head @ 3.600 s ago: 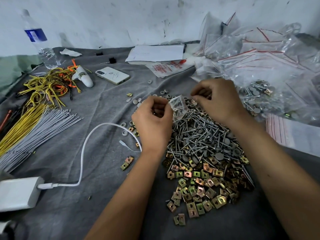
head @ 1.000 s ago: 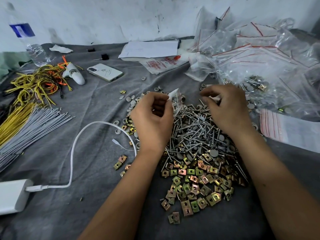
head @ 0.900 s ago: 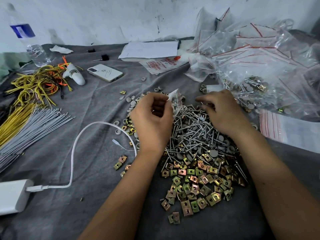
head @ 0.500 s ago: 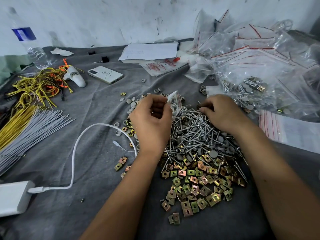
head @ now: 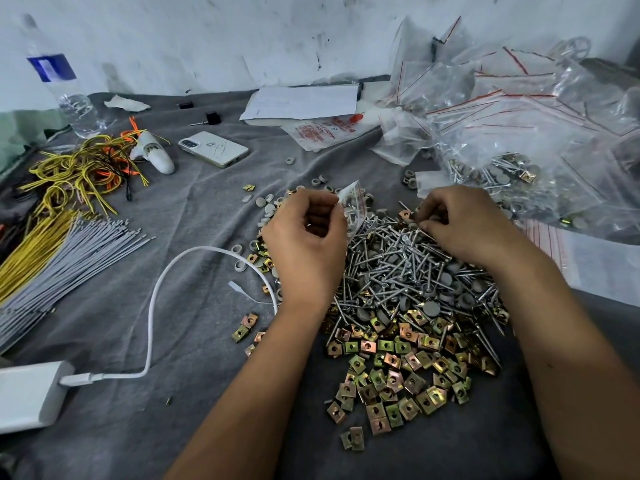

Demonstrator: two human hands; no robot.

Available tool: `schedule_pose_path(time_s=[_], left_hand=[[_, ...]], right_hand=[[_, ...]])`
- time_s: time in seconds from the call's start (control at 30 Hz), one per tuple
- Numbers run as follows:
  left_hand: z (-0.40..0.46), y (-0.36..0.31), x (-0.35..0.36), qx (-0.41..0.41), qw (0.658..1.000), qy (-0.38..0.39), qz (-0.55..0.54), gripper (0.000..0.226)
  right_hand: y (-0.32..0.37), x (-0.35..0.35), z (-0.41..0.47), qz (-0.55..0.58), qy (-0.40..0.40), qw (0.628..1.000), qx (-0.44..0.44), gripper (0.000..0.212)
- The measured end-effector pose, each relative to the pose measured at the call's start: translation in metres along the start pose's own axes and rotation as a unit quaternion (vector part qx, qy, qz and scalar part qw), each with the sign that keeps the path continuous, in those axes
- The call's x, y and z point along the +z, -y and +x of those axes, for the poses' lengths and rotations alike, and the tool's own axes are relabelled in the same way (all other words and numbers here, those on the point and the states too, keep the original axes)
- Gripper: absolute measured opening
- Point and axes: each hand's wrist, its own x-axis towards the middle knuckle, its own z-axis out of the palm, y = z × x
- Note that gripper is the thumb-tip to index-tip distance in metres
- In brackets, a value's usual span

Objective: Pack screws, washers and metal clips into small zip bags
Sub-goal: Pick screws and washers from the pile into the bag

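left hand (head: 306, 244): at centre, fingers curled, thumb and fingertips pinching the top edge of a small zip bag (head: 354, 206); the bag stands up from the grip, tilted toward 1 o'clock, with pieces showing through the plastic.
right hand (head: 465, 225): at 3 o'clock of the bag, fingers curled down onto the far edge of the screws (head: 408, 268); cannot tell whether the fingertips have hold of a piece.
screws: silver heap on the grey cloth-covered table (head: 145, 427), between the two wrists, grey washers (head: 431, 308) mixed in.
metal clips (head: 398, 368): gold-coloured squares, spread at 6 o'clock of the screws, touching the heap; a few strays (head: 246, 329) near the left forearm.
loose washers (head: 265, 206): at 10 o'clock of the left hand.
filled bags (head: 502, 147): piled at 2 o'clock.
phone (head: 213, 148): at 11 o'clock.
white cable (head: 156, 306): at 8 o'clock, plugged into a white box (head: 29, 396).
wire bundles (head: 52, 244): grey and yellow, at 9 o'clock.
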Motion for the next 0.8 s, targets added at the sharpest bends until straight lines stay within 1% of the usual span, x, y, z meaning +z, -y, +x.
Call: schedule_pose_path(time_s=[0.1, 0.17, 0.2, 0.3, 0.37, 0.4, 0.47, 0.6, 0.67, 0.8], left_hand=[[0.000, 0.001, 0.001, 0.002, 1.000, -0.002, 0.006, 0.014], [0.000, 0.001, 0.001, 0.003, 1.000, 0.000, 0.007, 0.012], [0.000, 0.001, 0.001, 0.003, 1.000, 0.003, 0.005, 0.011], [0.000, 0.000, 0.001, -0.001, 1.000, 0.010, 0.001, 0.012], [0.000, 0.000, 0.001, 0.000, 1.000, 0.016, 0.004, 0.015], [0.000, 0.000, 0.001, 0.002, 1.000, 0.021, 0.005, 0.016], [-0.001, -0.001, 0.002, 0.004, 1.000, 0.030, 0.004, 0.016], [-0.001, -0.001, 0.002, 0.003, 0.999, 0.033, 0.006, 0.009], [-0.001, -0.001, 0.001, 0.005, 0.999, 0.032, 0.004, 0.008], [-0.001, -0.001, 0.001, -0.004, 1.000, 0.029, -0.001, 0.009]], right_hand=[[0.002, 0.004, -0.001, 0.033, -0.053, 0.997, -0.042, 0.018], [0.005, 0.005, -0.001, 0.091, -0.087, 0.989, -0.076, 0.018], [0.008, 0.006, -0.002, 0.139, -0.100, 0.981, -0.091, 0.017], [0.023, 0.011, -0.010, 0.304, -0.102, 0.935, -0.149, 0.015], [0.033, 0.016, -0.014, 0.363, -0.104, 0.906, -0.193, 0.015], [0.037, 0.019, -0.015, 0.377, -0.110, 0.897, -0.204, 0.014], [0.043, 0.023, -0.016, 0.382, -0.125, 0.892, -0.208, 0.013], [0.046, 0.028, -0.016, 0.309, -0.130, 0.919, -0.206, 0.015], [0.046, 0.029, -0.015, 0.299, -0.130, 0.924, -0.200, 0.016], [0.039, 0.027, -0.011, 0.279, -0.172, 0.926, -0.186, 0.017]])
